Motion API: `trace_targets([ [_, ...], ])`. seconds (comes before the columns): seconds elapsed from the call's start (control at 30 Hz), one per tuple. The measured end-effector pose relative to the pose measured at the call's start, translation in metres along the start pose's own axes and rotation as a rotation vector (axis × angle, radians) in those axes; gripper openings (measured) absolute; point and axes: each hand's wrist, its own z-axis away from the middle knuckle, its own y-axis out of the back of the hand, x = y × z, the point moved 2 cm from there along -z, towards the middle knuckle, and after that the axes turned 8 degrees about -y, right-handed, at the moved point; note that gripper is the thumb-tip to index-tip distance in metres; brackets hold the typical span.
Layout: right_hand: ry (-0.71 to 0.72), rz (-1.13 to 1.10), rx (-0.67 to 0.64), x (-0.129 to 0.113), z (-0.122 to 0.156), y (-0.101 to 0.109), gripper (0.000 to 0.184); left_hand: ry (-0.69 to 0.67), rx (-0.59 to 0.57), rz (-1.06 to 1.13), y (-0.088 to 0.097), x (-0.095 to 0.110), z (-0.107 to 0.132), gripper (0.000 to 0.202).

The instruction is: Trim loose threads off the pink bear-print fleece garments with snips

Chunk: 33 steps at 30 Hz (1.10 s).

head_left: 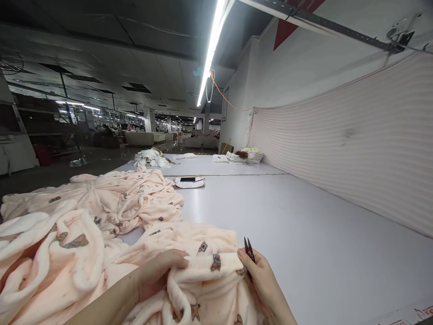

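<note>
A pale peach plush fabric (203,282) printed with small bears is stretched between my two hands at the table's near side. My left hand (160,271) is closed on its upper edge, thumb on top. At the other end, my right hand (259,275) pinches the fabric's corner between thumb and fingers. The same hand also holds dark thread snips (249,250), their two pointed blades sticking up and slightly apart. The handles of the snips are mostly hidden in my palm.
More peach plush fabric (84,212) is heaped at the left. On the white table (287,225) lie a clipboard with a dark phone (187,179), white cloth scraps (152,158) and folded stacks (252,155). A striped cloth (348,140) hangs along the right wall.
</note>
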Motion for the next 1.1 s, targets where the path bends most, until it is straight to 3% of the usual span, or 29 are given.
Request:
trace_targets([
  [0.1,0.068,0.191,-0.002,0.004,0.001,-0.006,0.031,-0.013,-0.033,-0.036,-0.009,-0.005,-0.001,0.028],
  [0.23,0.366,0.577,0.214,0.006,0.019,-0.018,0.015,-0.064,-0.048,-0.063,-0.017,-0.008,-0.002,0.029],
  [0.43,0.675,1.016,0.273,0.011,0.044,-0.029,0.027,-0.091,-0.100,0.009,-0.018,-0.010,-0.001,0.021],
  [0.53,0.790,1.091,0.256,0.012,0.046,-0.029,0.028,-0.086,-0.093,0.051,-0.017,-0.013,-0.002,0.022],
  [0.6,0.797,1.017,0.207,0.011,0.045,-0.029,0.028,-0.071,-0.109,0.058,-0.016,-0.015,-0.002,0.021],
  [0.73,0.655,0.653,0.004,0.004,0.042,-0.026,0.023,-0.056,-0.139,0.045,-0.014,-0.016,-0.004,0.022],
  [0.83,0.597,0.464,0.018,0.000,0.041,-0.017,0.021,-0.060,-0.134,0.042,-0.013,-0.015,-0.005,0.021],
  [1.0,0.534,0.640,-0.034,0.011,0.041,-0.012,0.020,-0.069,-0.144,0.070,-0.017,-0.014,-0.006,0.024],
  [1.1,0.549,0.638,0.019,0.018,0.042,-0.017,0.020,-0.070,-0.162,0.080,-0.018,-0.015,-0.005,0.026],
])
